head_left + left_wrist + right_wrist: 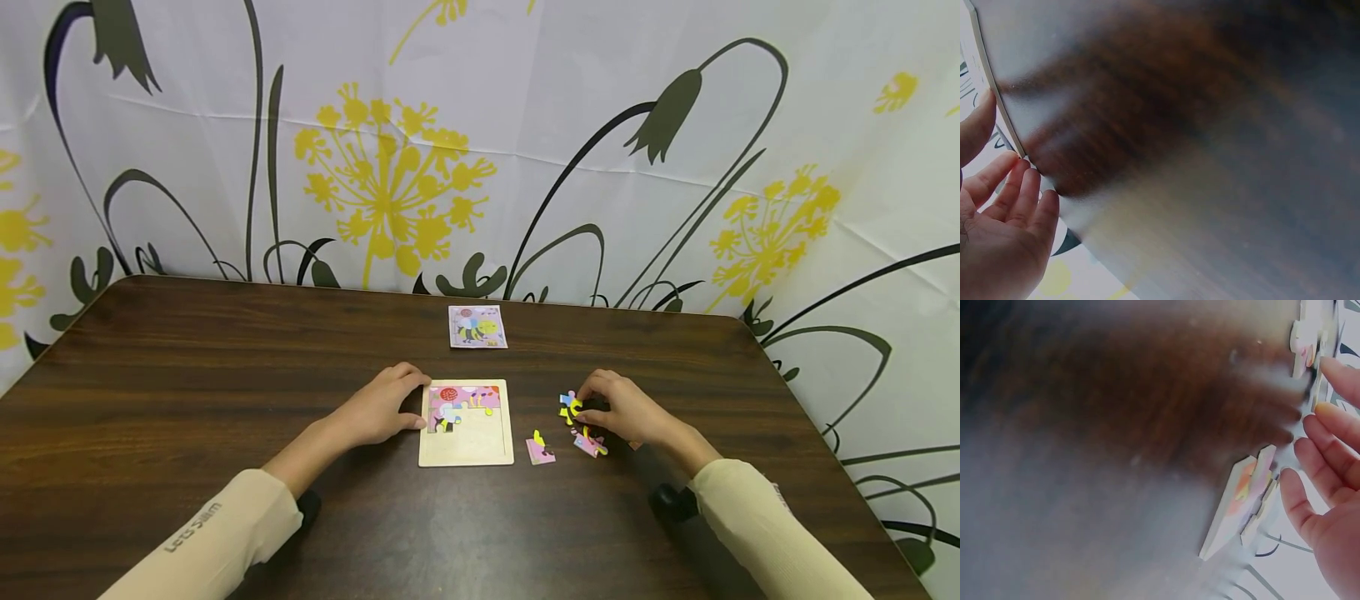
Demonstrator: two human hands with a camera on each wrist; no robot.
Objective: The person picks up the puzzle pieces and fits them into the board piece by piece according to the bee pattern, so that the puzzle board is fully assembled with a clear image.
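Note:
A wooden puzzle board lies flat at the table's middle, with several pieces fitted along its top. My left hand rests beside it, its fingers nearly straight against the board's left edge. My right hand is to the right of the board. Its thumb and forefinger pinch a yellow and blue puzzle piece that lies on the table, seen blurred in the right wrist view. Two loose pink pieces lie close by, and one sits under the right palm.
A small picture card lies farther back on the dark wooden table. A flowered curtain hangs behind the table's rounded far edge. Both wrist views are blurred.

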